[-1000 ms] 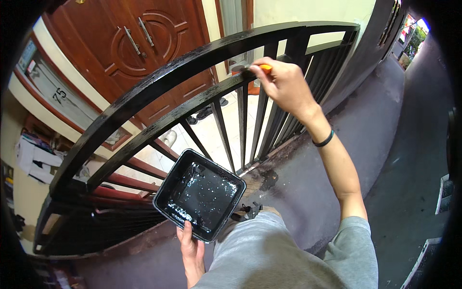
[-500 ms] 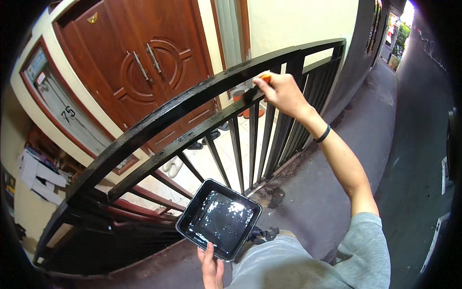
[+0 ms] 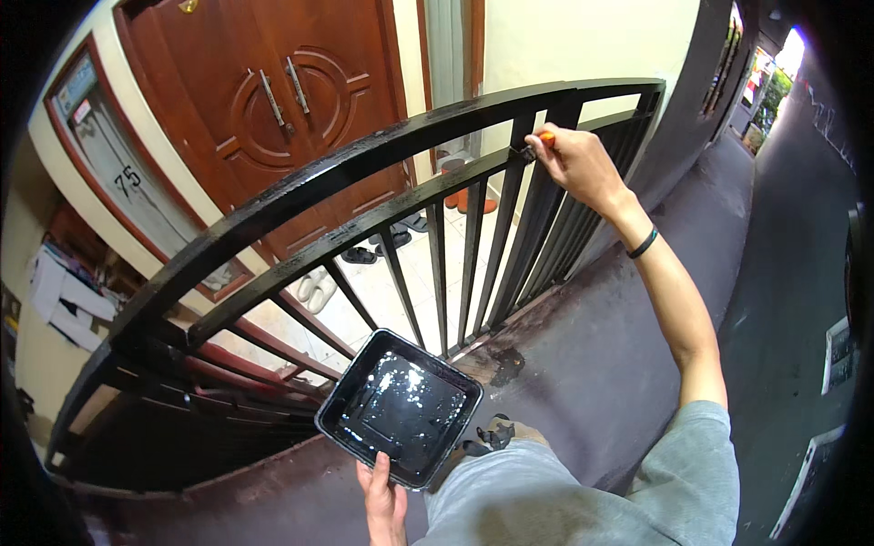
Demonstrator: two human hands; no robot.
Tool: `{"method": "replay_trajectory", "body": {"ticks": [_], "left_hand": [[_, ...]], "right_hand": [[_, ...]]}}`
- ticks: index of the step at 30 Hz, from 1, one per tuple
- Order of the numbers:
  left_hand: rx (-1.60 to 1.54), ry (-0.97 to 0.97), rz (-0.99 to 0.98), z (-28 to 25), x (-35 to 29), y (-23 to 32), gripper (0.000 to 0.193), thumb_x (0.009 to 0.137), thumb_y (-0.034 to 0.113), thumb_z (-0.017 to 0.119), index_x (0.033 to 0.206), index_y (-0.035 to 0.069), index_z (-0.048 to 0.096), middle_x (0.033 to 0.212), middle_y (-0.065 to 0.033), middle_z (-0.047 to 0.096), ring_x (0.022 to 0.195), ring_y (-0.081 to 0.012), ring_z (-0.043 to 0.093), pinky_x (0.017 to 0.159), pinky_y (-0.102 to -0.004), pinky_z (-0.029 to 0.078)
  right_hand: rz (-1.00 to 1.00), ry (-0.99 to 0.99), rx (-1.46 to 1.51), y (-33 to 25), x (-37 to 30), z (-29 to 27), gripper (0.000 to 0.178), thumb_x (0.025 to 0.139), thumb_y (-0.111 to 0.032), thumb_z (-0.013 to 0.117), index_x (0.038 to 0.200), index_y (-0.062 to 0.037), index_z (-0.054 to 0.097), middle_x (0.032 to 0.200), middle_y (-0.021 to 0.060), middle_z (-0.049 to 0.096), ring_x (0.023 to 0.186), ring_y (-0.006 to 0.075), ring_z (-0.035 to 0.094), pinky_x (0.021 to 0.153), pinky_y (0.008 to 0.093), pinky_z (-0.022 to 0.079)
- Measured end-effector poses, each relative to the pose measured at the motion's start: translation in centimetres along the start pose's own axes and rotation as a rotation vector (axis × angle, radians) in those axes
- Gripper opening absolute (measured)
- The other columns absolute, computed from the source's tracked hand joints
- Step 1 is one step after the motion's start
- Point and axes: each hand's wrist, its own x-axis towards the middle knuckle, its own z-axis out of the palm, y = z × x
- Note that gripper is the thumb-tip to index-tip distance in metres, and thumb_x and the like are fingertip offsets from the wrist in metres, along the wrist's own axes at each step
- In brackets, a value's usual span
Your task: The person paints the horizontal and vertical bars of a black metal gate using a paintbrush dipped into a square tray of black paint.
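Currently, left hand (image 3: 384, 496): grip on black tray (image 3: 353, 387).
Right hand (image 3: 587, 168): grip on orange-handled brush (image 3: 545, 139).
Upper-left pane (image 3: 107, 146): black numerals (image 3: 127, 181).

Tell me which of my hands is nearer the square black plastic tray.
Left. Your left hand holds the tray by its near edge. Your right hand is farther off, up and to the right, holding an orange-handled brush at the black metal gate.

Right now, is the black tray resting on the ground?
No, the left hand holds the black tray up by its near side.
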Motion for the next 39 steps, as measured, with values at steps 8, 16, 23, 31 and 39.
{"method": "replay_trajectory", "body": {"ticks": [8,16,23,31,39], "left_hand": [[-0.054,0.031,0.051,4.5,-0.3,-5.2,0.055,0.102,0.012,0.068,0.151,0.004,0.044,0.145,-0.0101,0.059,0.132,-0.0239,0.059,0.114,-0.0439,0.048],[-0.158,0.141,0.139,8.2,-1.9,-11.9,0.054,0.103,0.016,0.067,0.151,0.004,0.045,0.145,-0.0103,0.059,0.133,-0.0239,0.058,0.114,-0.0443,0.047],[-0.117,0.305,0.214,9.1,-4.7,-12.8,0.052,0.104,0.018,0.067,0.149,0.003,0.047,0.143,-0.0099,0.061,0.131,-0.0234,0.060,0.113,-0.0427,0.048],[-0.092,0.404,0.299,7.8,-6.4,-10.3,0.051,0.105,0.021,0.066,0.149,0.003,0.048,0.142,-0.0099,0.061,0.130,-0.0233,0.061,0.111,-0.0416,0.050],[-0.093,0.343,0.256,2.1,-3.1,-5.1,0.049,0.105,0.020,0.065,0.148,0.004,0.048,0.141,-0.0098,0.062,0.128,-0.0218,0.061,0.110,-0.0414,0.050]], "right_hand": [[-0.178,-0.095,-0.050,2.0,2.0,0.3,0.024,0.105,-0.024,0.062,0.093,-0.0027,0.063,0.069,0.0188,0.064,0.067,0.0394,0.068,0.059,0.0455,0.053],[-0.119,0.070,0.131,3.1,-1.0,0.3,0.020,0.103,-0.021,0.067,0.092,-0.0039,0.068,0.066,0.0165,0.062,0.061,0.0356,0.065,0.056,0.0444,0.050],[-0.214,0.377,0.313,-6.8,-7.1,9.4,0.021,0.096,-0.015,0.074,0.114,-0.0054,0.071,0.095,0.0121,0.074,0.081,0.0281,0.074,0.068,0.0387,0.061],[0.258,0.300,0.831,-6.0,-4.5,8.8,0.020,0.104,-0.017,0.067,0.109,-0.0003,0.076,0.083,0.0110,0.078,0.066,0.0198,0.077,0.056,0.0279,0.059],[0.238,0.340,0.178,-9.0,-3.1,5.5,0.014,0.103,-0.017,0.067,0.103,-0.0057,0.075,0.080,0.0146,0.073,0.066,0.0268,0.072,0.059,0.0372,0.055]]}}
